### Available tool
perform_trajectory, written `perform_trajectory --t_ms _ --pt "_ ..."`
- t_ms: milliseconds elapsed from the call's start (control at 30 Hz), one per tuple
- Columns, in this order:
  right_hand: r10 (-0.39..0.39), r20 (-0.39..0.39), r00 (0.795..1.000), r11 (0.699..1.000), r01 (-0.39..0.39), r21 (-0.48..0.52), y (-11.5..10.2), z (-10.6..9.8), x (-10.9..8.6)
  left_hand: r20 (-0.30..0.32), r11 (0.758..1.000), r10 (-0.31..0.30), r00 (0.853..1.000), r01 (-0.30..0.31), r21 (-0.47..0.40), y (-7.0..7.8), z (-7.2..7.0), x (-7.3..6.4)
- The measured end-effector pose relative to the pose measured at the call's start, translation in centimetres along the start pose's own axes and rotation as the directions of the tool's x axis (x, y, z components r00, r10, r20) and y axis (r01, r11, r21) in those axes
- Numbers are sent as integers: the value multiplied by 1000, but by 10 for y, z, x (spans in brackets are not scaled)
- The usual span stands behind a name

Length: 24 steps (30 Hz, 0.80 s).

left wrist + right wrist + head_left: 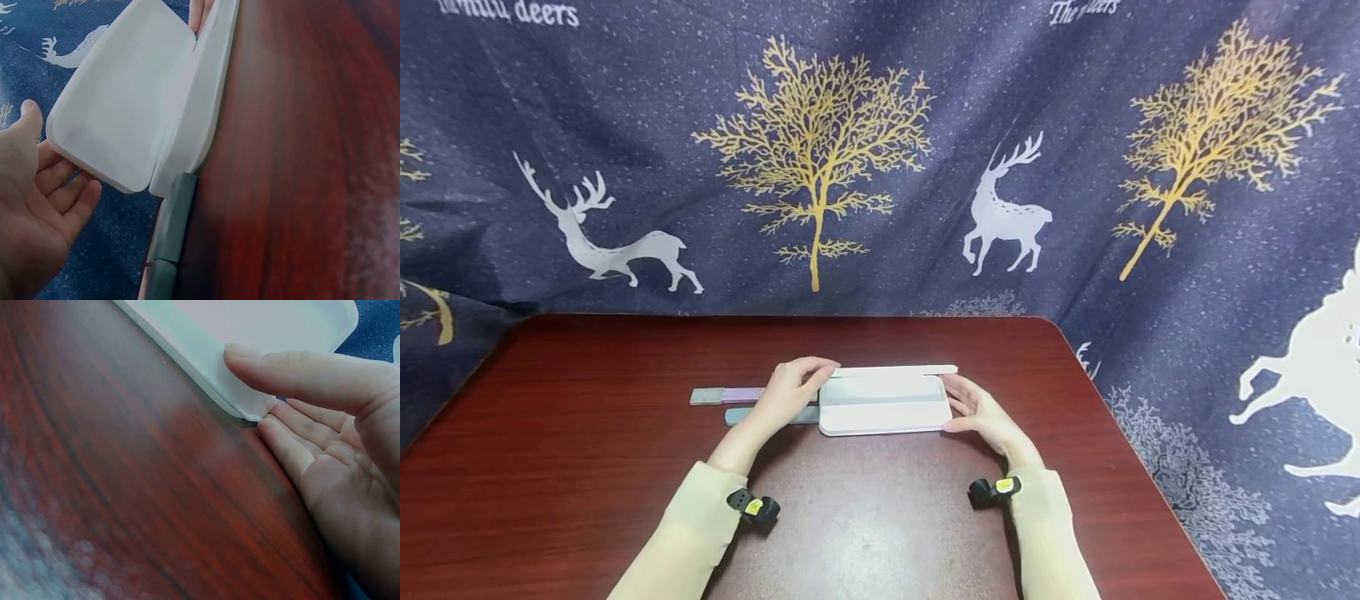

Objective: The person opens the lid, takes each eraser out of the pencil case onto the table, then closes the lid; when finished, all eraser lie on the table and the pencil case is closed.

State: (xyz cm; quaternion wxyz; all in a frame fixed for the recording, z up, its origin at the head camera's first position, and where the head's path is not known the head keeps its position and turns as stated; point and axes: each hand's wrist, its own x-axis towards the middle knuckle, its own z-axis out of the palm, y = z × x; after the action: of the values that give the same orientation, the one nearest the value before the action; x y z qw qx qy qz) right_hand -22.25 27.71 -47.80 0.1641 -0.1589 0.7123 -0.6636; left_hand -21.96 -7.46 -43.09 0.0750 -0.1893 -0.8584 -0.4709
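Note:
A white hinged case point(883, 419) lies on the table with its lid point(119, 94) tipped up at the far side. My left hand point(787, 389) is at the lid's left corner. In the left wrist view its fingers point(65, 187) touch the lid's outer edge from behind, while the thumb stands apart. At the case's right end is my right hand point(988, 415), its thumb point(300, 372) over the rim and the other fingers against the outside of the end wall. Just left of the case are a teal capped highlighter-like stick point(175, 219) and a lavender-and-grey stick point(730, 396).
The dark red table point(625, 483) has a rounded far edge. Behind it hangs a blue cloth point(880, 167) with golden trees and white deer. Black wrist cameras are strapped over both pale sleeves point(692, 517).

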Motion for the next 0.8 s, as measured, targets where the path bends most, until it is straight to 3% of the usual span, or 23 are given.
perform_trajectory --t_ms 400,667,800 --pt "18 -10 1000 1000 -18 0 0 0 -1 100 999 -22 995 26 -34 -8 -2 -12" --pt "-99 26 995 995 100 -29 4 -2 -3 148 996 -51 988 39 81 -14 -4 -18" --pt "-116 29 993 993 116 -17 5 -2 -3 192 996 -36 981 21 83 -15 -5 -19"
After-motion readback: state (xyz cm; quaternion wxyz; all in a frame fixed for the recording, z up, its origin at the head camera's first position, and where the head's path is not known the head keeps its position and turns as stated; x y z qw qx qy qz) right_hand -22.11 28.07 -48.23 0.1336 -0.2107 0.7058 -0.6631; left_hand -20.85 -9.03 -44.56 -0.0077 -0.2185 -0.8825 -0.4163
